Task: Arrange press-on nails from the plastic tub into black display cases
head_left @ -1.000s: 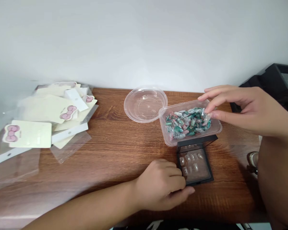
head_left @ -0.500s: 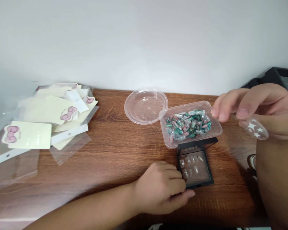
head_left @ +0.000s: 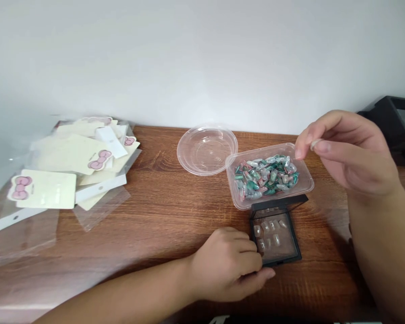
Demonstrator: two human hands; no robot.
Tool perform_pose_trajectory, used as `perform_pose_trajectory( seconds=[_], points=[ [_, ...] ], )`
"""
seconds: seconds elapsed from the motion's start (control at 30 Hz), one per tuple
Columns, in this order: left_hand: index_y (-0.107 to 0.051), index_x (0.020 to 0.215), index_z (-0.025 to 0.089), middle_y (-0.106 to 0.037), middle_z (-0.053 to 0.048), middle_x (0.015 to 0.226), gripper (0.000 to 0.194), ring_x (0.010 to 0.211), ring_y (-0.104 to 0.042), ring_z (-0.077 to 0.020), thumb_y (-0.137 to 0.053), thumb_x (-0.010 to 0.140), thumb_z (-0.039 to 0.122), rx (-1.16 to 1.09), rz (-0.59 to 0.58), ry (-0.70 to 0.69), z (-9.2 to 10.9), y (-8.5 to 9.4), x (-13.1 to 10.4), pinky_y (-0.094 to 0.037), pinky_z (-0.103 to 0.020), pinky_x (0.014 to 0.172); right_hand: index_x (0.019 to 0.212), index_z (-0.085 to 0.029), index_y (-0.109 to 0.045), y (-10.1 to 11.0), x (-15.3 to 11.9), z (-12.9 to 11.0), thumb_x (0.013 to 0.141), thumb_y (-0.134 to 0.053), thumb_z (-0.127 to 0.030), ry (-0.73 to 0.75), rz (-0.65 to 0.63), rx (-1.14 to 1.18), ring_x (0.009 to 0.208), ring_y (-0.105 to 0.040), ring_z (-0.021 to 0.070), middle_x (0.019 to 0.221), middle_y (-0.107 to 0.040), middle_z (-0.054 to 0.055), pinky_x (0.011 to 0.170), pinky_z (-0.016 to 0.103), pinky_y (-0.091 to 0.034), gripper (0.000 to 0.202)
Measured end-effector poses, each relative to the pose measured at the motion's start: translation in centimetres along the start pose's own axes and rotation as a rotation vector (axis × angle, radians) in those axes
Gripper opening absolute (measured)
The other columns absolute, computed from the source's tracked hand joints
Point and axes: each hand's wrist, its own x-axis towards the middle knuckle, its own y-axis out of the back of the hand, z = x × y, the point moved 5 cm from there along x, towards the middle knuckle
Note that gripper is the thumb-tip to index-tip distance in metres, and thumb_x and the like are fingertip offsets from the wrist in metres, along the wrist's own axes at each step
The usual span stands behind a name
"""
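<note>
My left hand (head_left: 227, 265) rests on the table, its fingers curled against the left edge of an open black mirrored case (head_left: 285, 247) and its thumb at the near corner. Several clear press-on nails (head_left: 272, 226) lie in rows inside the case. Raised at the right, my right hand (head_left: 354, 155) pinches a single press-on nail (head_left: 314, 144), seen nearly edge-on, between thumb and fingers. Below and left of that hand, a clear rectangular tub (head_left: 308, 184) holds a heap of green, pink and clear press-on nails (head_left: 265, 177).
A round clear plastic lid or dish (head_left: 207, 150) overlaps the tub's left corner. Cream cards with pink bows (head_left: 67, 150) and clear plastic bags (head_left: 23, 234) are piled on the left of the wooden table (head_left: 162, 202). A black device (head_left: 391, 121) stands at the far right.
My right hand has turned and shifted slightly left, so the star-patterned nail now shows nearly edge-on at the fingertips. My left hand stays at the case.
</note>
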Motion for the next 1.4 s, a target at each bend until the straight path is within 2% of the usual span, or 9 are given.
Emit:
perform_pose_trajectory(
  seconds=[0.27, 0.4, 0.53, 0.7, 0.8, 0.97, 1.07, 1.23, 1.4],
  points=[
    [-0.047, 0.056, 0.018, -0.05, 0.004, 0.049, 0.047, 0.045, -0.045, -0.0102, -0.045, 0.101, 0.029, -0.012, 0.0, 0.009, 0.0, -0.1, 0.0, -0.028, -0.03, 0.046, 0.076, -0.024, -0.059, -1.0, 0.1, -2.8, 0.09, -0.065, -0.048, -0.056, -0.141, 0.07, 0.062, -0.063, 0.0157, 0.064, -0.063, -0.001, 0.06, 0.033, -0.051, 0.029],
    [-0.048, 0.056, 0.018, -0.05, 0.004, 0.05, 0.047, 0.045, -0.045, -0.0104, -0.046, 0.101, 0.029, -0.016, -0.005, 0.001, 0.0, -0.1, 0.0, -0.027, -0.03, 0.045, 0.076, -0.023, -0.06, -1.8, -0.5, -3.8, 0.091, -0.065, -0.041, -0.023, -0.064, 0.064, 0.061, -0.062, 0.0155, 0.065, -0.063, -0.001, 0.06, 0.034, -0.053, 0.024],
    [-0.048, 0.055, 0.018, -0.049, 0.004, 0.049, 0.047, 0.045, -0.044, -0.0102, -0.048, 0.1, 0.03, -0.013, 0.004, -0.001, 0.1, -0.1, 0.0, -0.027, -0.028, 0.045, 0.076, -0.023, -0.061, -2.8, -1.9, -5.5, 0.089, -0.062, -0.016, 0.087, 0.093, -0.252, 0.065, -0.063, 0.0154, 0.072, -0.067, 0.0, 0.059, 0.032, -0.052, 0.015],
    [-0.051, 0.058, 0.017, -0.052, 0.004, 0.05, 0.042, 0.045, -0.046, -0.0084, -0.052, 0.098, 0.03, -0.117, 0.089, 0.027, 0.1, 0.4, 0.0, -0.03, -0.023, 0.047, 0.084, -0.023, -0.064, -4.7, -5.4, -7.6, 0.084, -0.06, -0.008, 0.319, -0.009, -0.604, 0.062, -0.063, 0.0143, 0.07, -0.069, 0.0, 0.057, 0.029, -0.052, 0.015],
    [-0.061, 0.076, 0.016, -0.058, 0.002, 0.059, 0.03, 0.05, -0.051, -0.0089, -0.054, 0.098, 0.035, -0.193, 0.151, 0.032, 0.1, 0.9, -0.2, -0.037, -0.021, 0.05, 0.086, -0.02, -0.064, -5.8, -8.1, -7.3, 0.083, -0.06, -0.008, 0.331, -0.058, -0.681, 0.06, -0.064, 0.0142, 0.07, -0.071, 0.002, 0.057, 0.029, -0.053, 0.013],
    [-0.062, 0.099, 0.015, -0.066, -0.001, 0.069, 0.035, 0.056, -0.06, -0.0098, -0.055, 0.096, 0.049, -0.274, 0.209, -0.037, 0.8, 1.3, -0.4, -0.049, -0.02, 0.056, 0.088, -0.02, -0.063, -7.4, -11.6, -5.8, 0.081, -0.058, -0.008, 0.292, 0.043, -0.671, 0.056, -0.06, 0.0134, 0.068, -0.069, 0.001, 0.055, 0.028, -0.051, 0.015],
    [-0.064, 0.099, 0.015, -0.07, -0.002, 0.069, 0.028, 0.057, -0.064, -0.0101, -0.061, 0.094, 0.042, -0.284, 0.228, -0.065, 1.2, 1.3, -0.4, -0.052, -0.019, 0.058, 0.087, -0.021, -0.062, -8.2, -12.6, -4.8, 0.079, -0.056, -0.007, 0.272, 0.068, -0.67, 0.055, -0.059, 0.0139, 0.069, -0.069, 0.001, 0.053, 0.028, -0.049, 0.017],
    [-0.068, 0.087, 0.016, -0.074, -0.002, 0.069, 0.006, 0.057, -0.066, -0.0105, -0.064, 0.091, 0.018, -0.248, 0.254, -0.028, 1.2, 1.1, -0.4, -0.052, -0.02, 0.058, 0.086, -0.021, -0.062, -8.8, -13.1, -3.8, 0.078, -0.058, -0.007, 0.311, 0.145, -0.714, 0.052, -0.06, 0.0146, 0.066, -0.069, 0.001, 0.051, 0.028, -0.049, 0.017],
    [-0.067, 0.085, 0.014, -0.073, -0.003, 0.071, 0.005, 0.059, -0.067, -0.0109, -0.064, 0.088, 0.016, -0.23, 0.285, 0.04, 0.7, 1.4, -0.3, -0.054, -0.02, 0.058, 0.089, -0.02, -0.06, -9.6, -13.5, -3.4, 0.078, -0.059, -0.007, 0.407, 0.17, -0.847, 0.049, -0.059, 0.0149, 0.061, -0.067, 0.001, 0.049, 0.028, -0.048, 0.016]
  ],
)
